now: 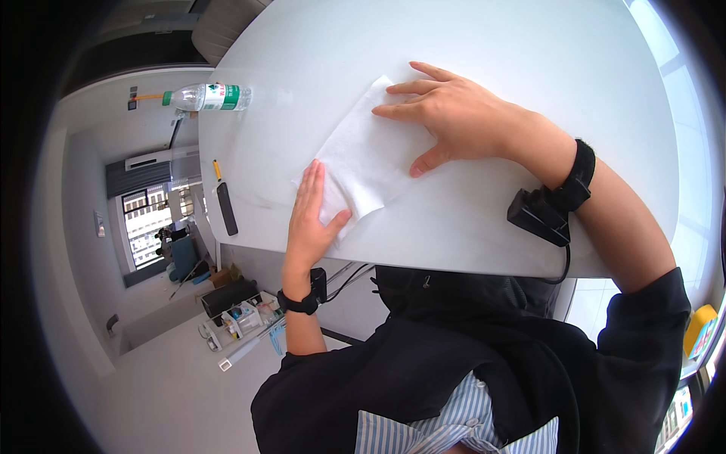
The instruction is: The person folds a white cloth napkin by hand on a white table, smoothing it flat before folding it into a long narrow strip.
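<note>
Tabletop [461, 219], left hand [308, 221] on white sheet [361, 155]

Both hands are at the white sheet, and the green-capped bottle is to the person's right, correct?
Not quite: the head view shows the bottle to the person's left. The left hand and right hand are at the white sheet.

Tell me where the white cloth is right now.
In the head view, the white cloth lies on the white table, just above the picture's middle, between the left hand and the right hand, each partly over it.
</note>
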`<state>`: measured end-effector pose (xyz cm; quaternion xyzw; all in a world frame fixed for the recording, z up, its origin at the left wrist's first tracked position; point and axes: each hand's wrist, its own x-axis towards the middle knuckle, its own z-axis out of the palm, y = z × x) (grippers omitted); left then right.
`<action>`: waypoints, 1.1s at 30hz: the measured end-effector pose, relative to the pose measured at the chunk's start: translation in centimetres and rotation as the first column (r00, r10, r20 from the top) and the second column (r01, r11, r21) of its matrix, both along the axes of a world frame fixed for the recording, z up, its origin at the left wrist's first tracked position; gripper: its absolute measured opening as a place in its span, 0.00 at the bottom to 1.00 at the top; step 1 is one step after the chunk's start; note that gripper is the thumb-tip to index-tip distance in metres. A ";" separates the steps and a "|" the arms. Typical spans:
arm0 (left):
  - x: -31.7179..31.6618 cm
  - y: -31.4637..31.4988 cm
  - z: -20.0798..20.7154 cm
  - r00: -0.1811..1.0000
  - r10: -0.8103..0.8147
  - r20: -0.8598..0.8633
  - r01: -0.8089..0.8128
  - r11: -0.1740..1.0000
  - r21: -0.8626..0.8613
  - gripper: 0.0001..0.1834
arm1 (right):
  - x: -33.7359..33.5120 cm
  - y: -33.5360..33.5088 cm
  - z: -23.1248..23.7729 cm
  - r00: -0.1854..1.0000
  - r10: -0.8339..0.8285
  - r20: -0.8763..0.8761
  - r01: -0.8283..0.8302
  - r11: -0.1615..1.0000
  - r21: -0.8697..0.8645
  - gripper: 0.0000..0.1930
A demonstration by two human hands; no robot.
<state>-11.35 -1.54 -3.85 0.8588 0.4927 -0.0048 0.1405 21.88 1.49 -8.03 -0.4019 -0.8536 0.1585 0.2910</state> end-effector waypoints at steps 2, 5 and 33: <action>-0.7 0.1 -0.1 1.000 -0.006 0.002 0.006 1.000 -0.007 0.51 | 0.0 -0.1 0.2 1.000 0.004 -0.002 -0.004 1.000 -0.010 0.45; -1.2 0.5 0.3 1.000 -0.002 -0.009 0.002 0.999 -0.039 0.55 | -0.1 -0.1 0.0 1.000 -0.009 -0.004 0.009 1.000 0.015 0.48; -0.9 -0.6 1.2 0.935 0.118 0.335 -0.143 0.989 0.050 0.21 | -1.0 0.7 -0.2 0.981 0.041 -0.189 -0.026 0.996 0.084 0.18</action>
